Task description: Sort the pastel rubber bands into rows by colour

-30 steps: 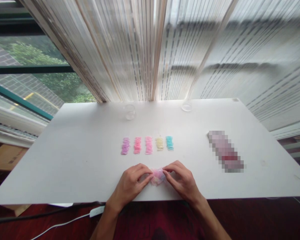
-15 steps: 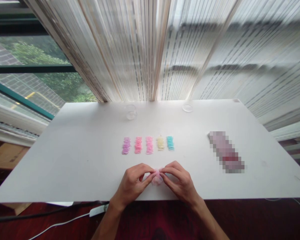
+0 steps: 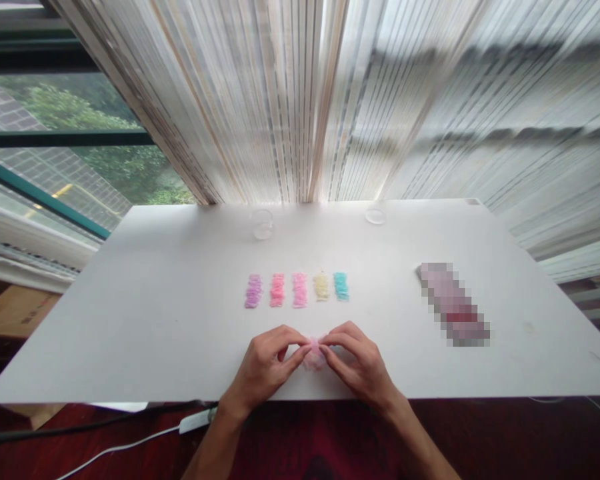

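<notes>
My left hand (image 3: pixel 273 360) is closed in a pinch, thumb and forefinger meeting at the near middle of the table. Opposite it, my right hand (image 3: pixel 357 363) pinches the same way, fingertips almost touching the left ones. Between and below the fingertips lies a small heap of pink and pale bands (image 3: pixel 315 361), apparently thin elastic hair bands. Which bands each hand grips is too small to tell apart. Beyond my hands several bundles of similar bands lie in a row: purple (image 3: pixel 253 291), deep pink (image 3: pixel 277 291), light pink (image 3: pixel 299 291), pale yellow (image 3: pixel 321 287) and turquoise (image 3: pixel 341 287).
At the back of the white table (image 3: pixel 145 300) stand a clear round container (image 3: pixel 263 227) and, farther right, a clear round lid (image 3: pixel 375 217). A pixelated oblong object (image 3: pixel 453 303) lies on the right. Striped curtains (image 3: pixel 260 100) hang behind. A white power strip (image 3: pixel 195 421) shows below the front edge.
Both hands stay pinched over the small heap, with barely any finger movement. The whole view has shifted very slightly.
</notes>
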`<state>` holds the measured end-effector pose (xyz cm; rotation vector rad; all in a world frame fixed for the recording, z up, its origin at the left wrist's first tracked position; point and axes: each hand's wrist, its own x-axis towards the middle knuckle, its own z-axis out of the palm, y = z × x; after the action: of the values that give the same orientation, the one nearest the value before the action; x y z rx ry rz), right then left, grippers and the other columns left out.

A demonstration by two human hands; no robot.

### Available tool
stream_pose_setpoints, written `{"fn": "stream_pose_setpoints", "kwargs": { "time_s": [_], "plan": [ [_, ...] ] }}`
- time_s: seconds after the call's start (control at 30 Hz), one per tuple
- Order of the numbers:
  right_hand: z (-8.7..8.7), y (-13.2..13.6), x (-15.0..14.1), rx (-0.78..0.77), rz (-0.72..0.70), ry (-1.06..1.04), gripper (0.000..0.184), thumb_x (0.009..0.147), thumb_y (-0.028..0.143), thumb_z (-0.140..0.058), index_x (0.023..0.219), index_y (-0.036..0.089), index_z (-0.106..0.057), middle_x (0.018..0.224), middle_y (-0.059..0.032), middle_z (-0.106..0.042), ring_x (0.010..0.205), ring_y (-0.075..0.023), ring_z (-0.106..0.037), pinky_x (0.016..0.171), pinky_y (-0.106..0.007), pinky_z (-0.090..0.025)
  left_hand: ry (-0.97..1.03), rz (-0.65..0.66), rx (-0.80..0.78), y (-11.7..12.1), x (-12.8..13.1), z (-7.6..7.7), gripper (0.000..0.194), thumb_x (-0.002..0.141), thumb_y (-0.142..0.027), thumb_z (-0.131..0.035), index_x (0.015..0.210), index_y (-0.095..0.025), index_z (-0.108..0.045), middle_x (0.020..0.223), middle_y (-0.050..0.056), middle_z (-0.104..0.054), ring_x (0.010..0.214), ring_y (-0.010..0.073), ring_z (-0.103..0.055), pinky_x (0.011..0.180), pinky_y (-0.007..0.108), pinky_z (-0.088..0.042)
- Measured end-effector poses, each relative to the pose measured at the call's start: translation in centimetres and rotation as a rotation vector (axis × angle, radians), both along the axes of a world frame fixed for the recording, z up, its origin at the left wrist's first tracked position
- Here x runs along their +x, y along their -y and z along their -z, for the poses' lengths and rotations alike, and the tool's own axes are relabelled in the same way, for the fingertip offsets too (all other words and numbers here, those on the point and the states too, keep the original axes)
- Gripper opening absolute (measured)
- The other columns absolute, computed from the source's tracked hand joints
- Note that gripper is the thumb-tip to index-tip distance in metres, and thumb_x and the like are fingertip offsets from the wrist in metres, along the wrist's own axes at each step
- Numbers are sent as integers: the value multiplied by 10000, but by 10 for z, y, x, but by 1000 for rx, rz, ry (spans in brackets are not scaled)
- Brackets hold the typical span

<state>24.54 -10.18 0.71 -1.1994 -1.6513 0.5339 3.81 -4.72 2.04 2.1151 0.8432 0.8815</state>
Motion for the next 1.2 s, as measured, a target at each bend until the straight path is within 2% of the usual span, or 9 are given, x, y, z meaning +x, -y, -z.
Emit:
{"fn": "stream_pose_setpoints", "kwargs": {
  "time_s": [0.63,1.07,1.2],
  "plan": [
    [0,-1,-2,-19,-8,29,96,983,209,-627,991,223,-722,855,-54,-697,787,-186,-671,686,-306,-586,-26,-18,-20,-1,-2,1,116,989,-238,-631,986,-189,-736,846,39,-744,624,116,-582,585,227,-495],
    [2,-6,-6,8,0,46,88,957,177,-648,980,223,-719,838,-48,-693,773,-185,-667,677,-300,-588,-7,-21,-12,-8,-12,0,97,963,-224,-666,963,-188,-756,869,54,-743,641,114,-583,581,219,-494],
    [1,-7,2,8,35,72,113,965,172,-631,1014,225,-719,872,-59,-701,812,-196,-674,709,-321,-597,-12,-112,67,-19,-23,1,97,959,-226,-671,953,-187,-760,876,49,-734,648,113,-595,568,216,-490]
  ]
}}
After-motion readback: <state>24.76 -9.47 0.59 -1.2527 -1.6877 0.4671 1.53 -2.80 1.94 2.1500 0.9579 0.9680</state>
